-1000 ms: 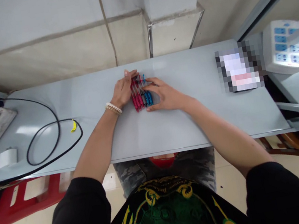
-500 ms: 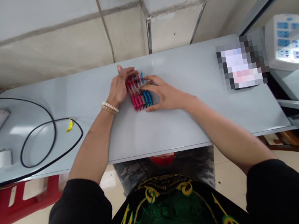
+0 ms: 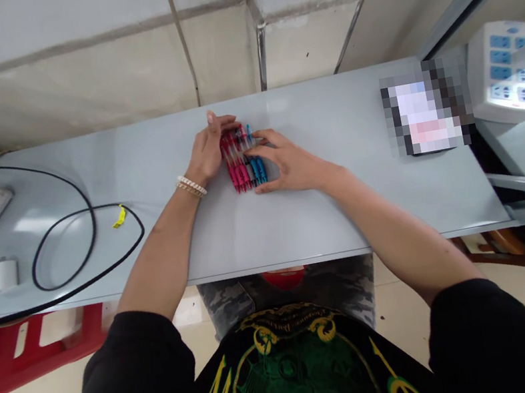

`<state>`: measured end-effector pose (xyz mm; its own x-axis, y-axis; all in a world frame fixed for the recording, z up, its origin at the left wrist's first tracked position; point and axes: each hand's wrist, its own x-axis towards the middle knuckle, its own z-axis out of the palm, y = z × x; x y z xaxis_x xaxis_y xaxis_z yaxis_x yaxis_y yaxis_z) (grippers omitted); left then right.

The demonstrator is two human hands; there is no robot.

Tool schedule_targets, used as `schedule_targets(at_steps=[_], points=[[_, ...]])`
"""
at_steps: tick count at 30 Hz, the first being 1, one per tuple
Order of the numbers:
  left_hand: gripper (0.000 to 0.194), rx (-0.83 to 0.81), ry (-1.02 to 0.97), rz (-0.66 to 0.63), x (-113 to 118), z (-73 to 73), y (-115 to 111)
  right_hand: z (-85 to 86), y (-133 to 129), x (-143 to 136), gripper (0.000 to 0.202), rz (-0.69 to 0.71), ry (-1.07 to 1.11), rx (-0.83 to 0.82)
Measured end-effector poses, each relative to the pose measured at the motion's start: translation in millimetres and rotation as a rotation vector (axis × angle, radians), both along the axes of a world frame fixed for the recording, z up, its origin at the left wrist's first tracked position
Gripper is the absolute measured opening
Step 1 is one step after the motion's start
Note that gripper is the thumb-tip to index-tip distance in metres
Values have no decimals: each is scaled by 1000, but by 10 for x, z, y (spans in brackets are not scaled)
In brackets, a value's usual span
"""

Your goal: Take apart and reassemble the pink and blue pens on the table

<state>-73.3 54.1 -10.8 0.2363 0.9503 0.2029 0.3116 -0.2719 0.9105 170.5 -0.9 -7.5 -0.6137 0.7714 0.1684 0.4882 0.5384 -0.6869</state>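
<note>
Several click pens lie side by side in a row on the grey table [image 3: 258, 231]. Pink pens [image 3: 239, 177] are on the left of the row, a dark grey pen [image 3: 250, 171] is in the middle, and blue pens [image 3: 259, 171] are on the right. My left hand [image 3: 209, 148] rests against the left side and far tips of the row, fingers stretched out. From the right, my right hand [image 3: 284, 162] touches the row with its thumb and fingers apart, the thumb near the clicker ends. My fingers partly hide the far tips.
A black cable [image 3: 93, 213] with a yellow tag [image 3: 119, 217] loops on the left, near a white charger plug [image 3: 0, 277]. At the right lie a blurred phone [image 3: 424, 117] and a white power strip [image 3: 505, 72]. The wall [image 3: 97, 93] stands behind the table.
The view has shifted very slightly. Both hands stay at the row of pens, with almost no visible movement.
</note>
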Motion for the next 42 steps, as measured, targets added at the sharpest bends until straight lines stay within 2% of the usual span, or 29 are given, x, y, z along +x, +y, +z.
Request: schedule_targets(at_steps=[9,14,18,24,27,31,33,38,42], points=[[87,51,40,8,-4,-37,17,4,6,10,91,11,11,-23],[89,54,-14,1,-15,-70,24,14,12,20,99,10,26,-41],[90,78,-1,57,-9,-77,22,24,33,28,104,15,42,-44],[92,157,55,214,-17,-100,46,-18,76,46,106,-22,95,2],[89,206,78,293,-23,-110,46,-43,103,45,94,-103,128,2],[84,248,57,356,-3,-72,-1,-38,121,-5,55,-233,158,-48],[82,255,68,377,14,-38,-24,-26,116,-38,44,-262,162,-67],[76,282,106,456,2,-33,-19,-15,118,-40,43,-271,115,-41],[75,295,80,424,-56,-114,27,-3,141,13,40,-306,81,0]])
